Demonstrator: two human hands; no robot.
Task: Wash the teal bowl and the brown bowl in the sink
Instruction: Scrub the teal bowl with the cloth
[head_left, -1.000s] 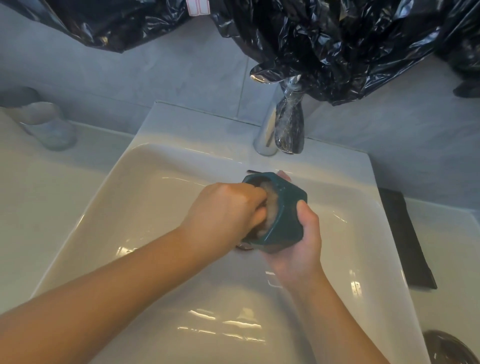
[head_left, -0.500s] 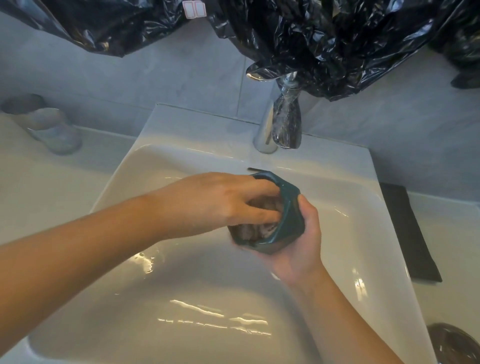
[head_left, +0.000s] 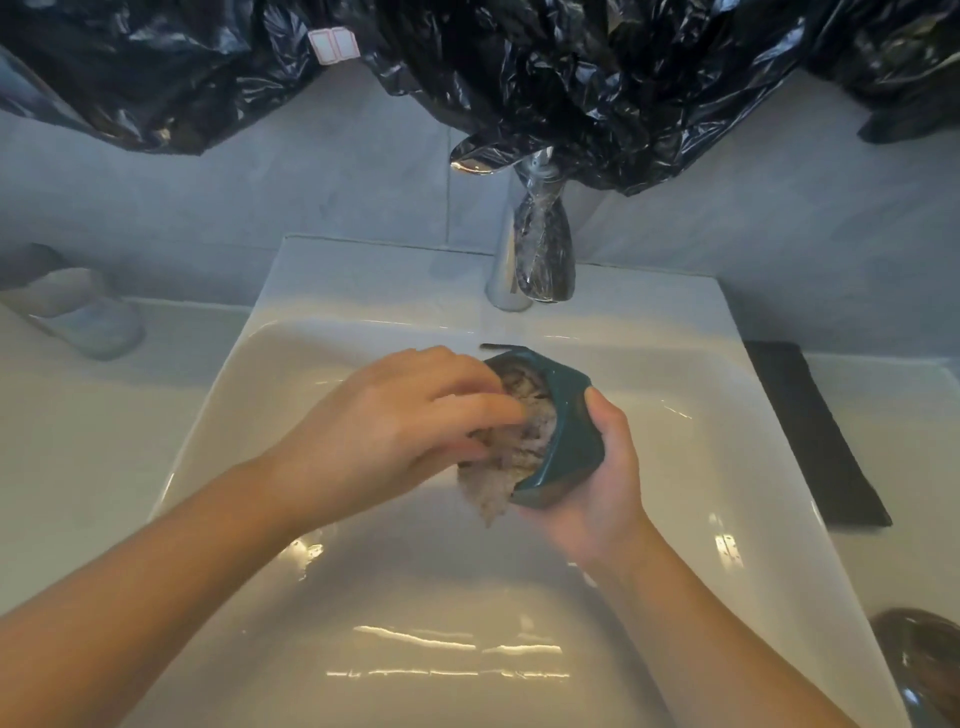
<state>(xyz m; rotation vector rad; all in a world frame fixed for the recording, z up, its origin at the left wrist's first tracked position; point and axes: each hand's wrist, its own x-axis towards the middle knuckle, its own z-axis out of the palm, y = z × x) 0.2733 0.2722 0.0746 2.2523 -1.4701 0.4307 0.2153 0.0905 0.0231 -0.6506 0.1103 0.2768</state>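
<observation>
White sink (head_left: 363, 280): over its basin, right hand (head_left: 597, 499) grips the tilted teal bowl (head_left: 571, 431), left hand (head_left: 395, 431) pinches a grey cloth (head_left: 493, 491) inside it; brown bowl (head_left: 919, 660) sits right of the sink.

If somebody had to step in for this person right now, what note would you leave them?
Left grip pinches a grey rag, pressed into the teal bowl's inside.
Right grip holds the teal bowl from beneath, tilted on its side over the sink.
Brown bowl sits on the counter right of the sink, touched by neither hand.
Done: teal bowl is mid-scrub.
Left: finish and rinse it, then likely wash the brown bowl.
</observation>
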